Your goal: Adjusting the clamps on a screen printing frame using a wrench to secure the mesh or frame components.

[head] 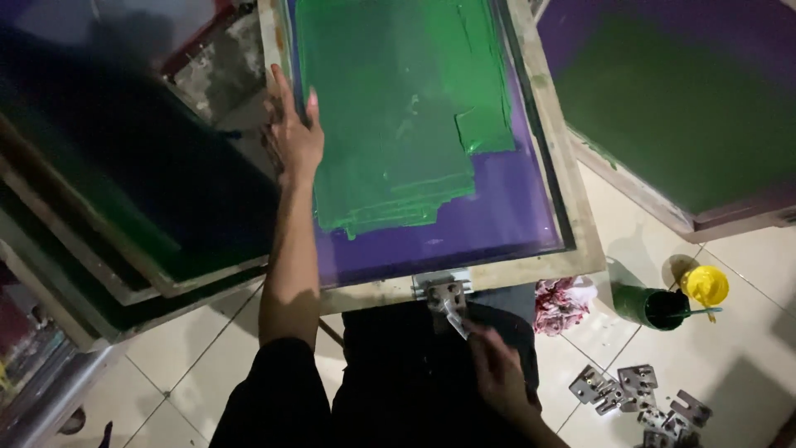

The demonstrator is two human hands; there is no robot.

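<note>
1. Closest to us is the person's dark-clothed body, with the right hand [497, 373] low in front of it, fingers closed round a small tool whose tip sits at the metal clamp [446, 297]. The tool is too blurred to name.
2. The biggest thing is the wooden-framed printing screen [554, 158], lying flat, its purple mesh covered over most of its upper part with smeared green ink [398, 108]. The clamp grips the middle of the near frame edge.
3. To the left lie stacked dark screens [124, 166], their frames overlapping; to the right another screen [672, 108], green on purple.
4. The left hand [292, 137] lies flat and open on the left rail of the middle screen, fingers spread, holding nothing.
5. On the tiled floor at right stands a green ink tub [651, 305] with a yellow lid [705, 284] beside it.
6. A stained rag [562, 303] lies just under the frame corner.
7. Loose metal brackets [638, 396] are heaped farther right.
</note>
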